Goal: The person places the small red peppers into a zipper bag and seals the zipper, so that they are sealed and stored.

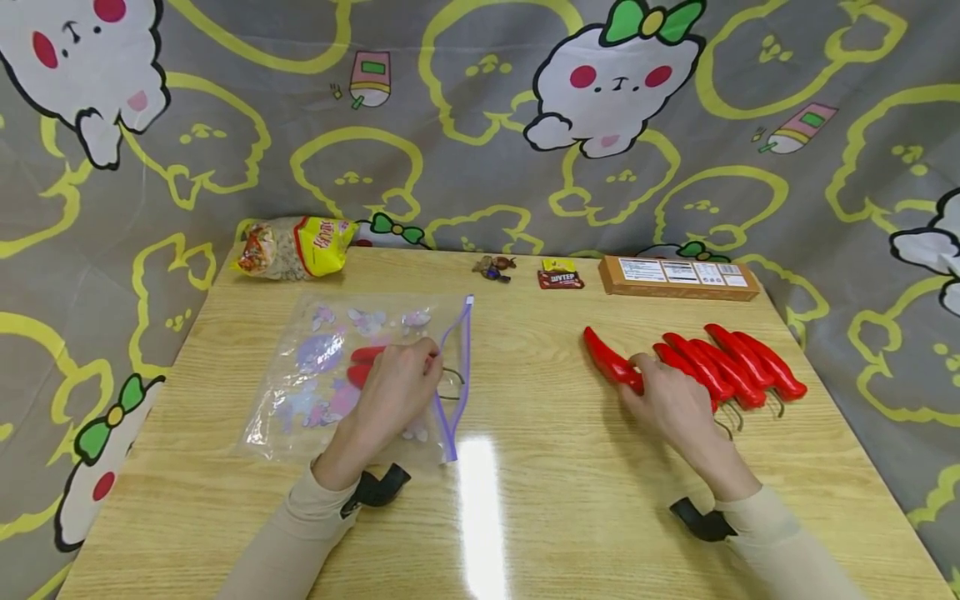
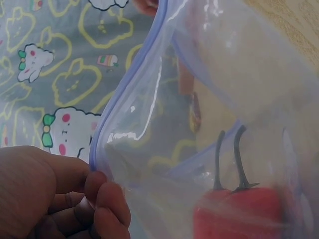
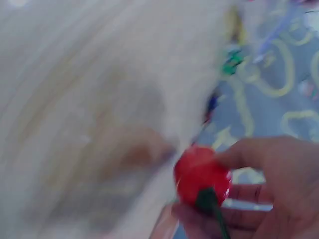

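Observation:
My left hand [image 1: 401,375] pinches the purple-edged mouth of a clear zip bag [image 1: 277,417] printed with pastel figures. The left wrist view shows thumb and fingers on the purple zip strip [image 2: 107,119], with the mouth parted. Inside the bag lie two red peppers [image 2: 239,211] with dark green stems. On the right, my right hand [image 1: 671,404] grips another red pepper [image 1: 611,362] by its stem end, the tip pointing away to the left. In the right wrist view, thumb and fingers wrap that pepper [image 3: 202,174]. Right beside this hand, several red peppers [image 1: 738,358] lie in a slanted row.
Along the back edge stand a yellow-and-clear food packet [image 1: 292,248], a small dark cluster of trinkets [image 1: 495,267], two small wrapped sweets [image 1: 561,279] and a long brown box [image 1: 678,279]. A patterned cloth [image 1: 480,125] hangs behind the wooden table [image 1: 540,500].

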Demonstrator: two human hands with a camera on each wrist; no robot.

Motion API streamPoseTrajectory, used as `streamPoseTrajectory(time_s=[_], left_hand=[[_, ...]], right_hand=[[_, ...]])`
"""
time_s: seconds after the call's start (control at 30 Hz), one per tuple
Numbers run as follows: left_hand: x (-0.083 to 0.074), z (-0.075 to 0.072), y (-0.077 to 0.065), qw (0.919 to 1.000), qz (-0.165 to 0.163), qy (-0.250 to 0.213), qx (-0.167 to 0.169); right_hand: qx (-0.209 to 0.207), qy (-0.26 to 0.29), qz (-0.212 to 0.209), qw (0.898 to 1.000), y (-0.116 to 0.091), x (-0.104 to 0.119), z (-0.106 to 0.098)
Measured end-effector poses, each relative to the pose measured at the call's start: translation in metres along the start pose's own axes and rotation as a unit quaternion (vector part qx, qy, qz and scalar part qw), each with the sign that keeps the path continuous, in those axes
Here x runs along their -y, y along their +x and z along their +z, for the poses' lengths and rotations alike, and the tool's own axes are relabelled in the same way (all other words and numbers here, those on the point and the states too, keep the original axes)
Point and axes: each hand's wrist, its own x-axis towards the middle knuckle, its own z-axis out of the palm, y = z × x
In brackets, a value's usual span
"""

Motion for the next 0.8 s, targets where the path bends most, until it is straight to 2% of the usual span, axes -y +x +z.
streamPoseTrajectory(time_s=[0.1,0.2,0.27,0.33,0.5,0.8], left_hand=[[0.0,0.0,0.0,1.0,0.001,0.0,-0.001],[0.0,-0.001,0.0,1.0,0.003,0.0,-0.003],[0.0,0.0,0.0,1.0,0.004,-0.001,-0.002],[0.0,0.0,0.0,1.0,0.004,-0.001,-0.001],[-0.001,0.001,-0.001,1.0,0.0,0.0,0.0],[-0.002,-0.001,-0.001,0.9999,-0.006,-0.005,0.008]], right_hand=[[0.051,0.109,-0.031,0.992,0.005,0.024,-0.011],[0.068,0.203,-0.109,0.971,0.007,0.047,-0.018],[0.072,0.237,-0.154,0.956,0.008,0.06,-0.021],[0.073,0.248,-0.189,0.947,0.01,0.071,-0.021],[0.073,0.235,-0.242,0.939,0.018,0.097,-0.015],[0.091,0.247,-0.267,0.927,0.027,0.134,0.007]])
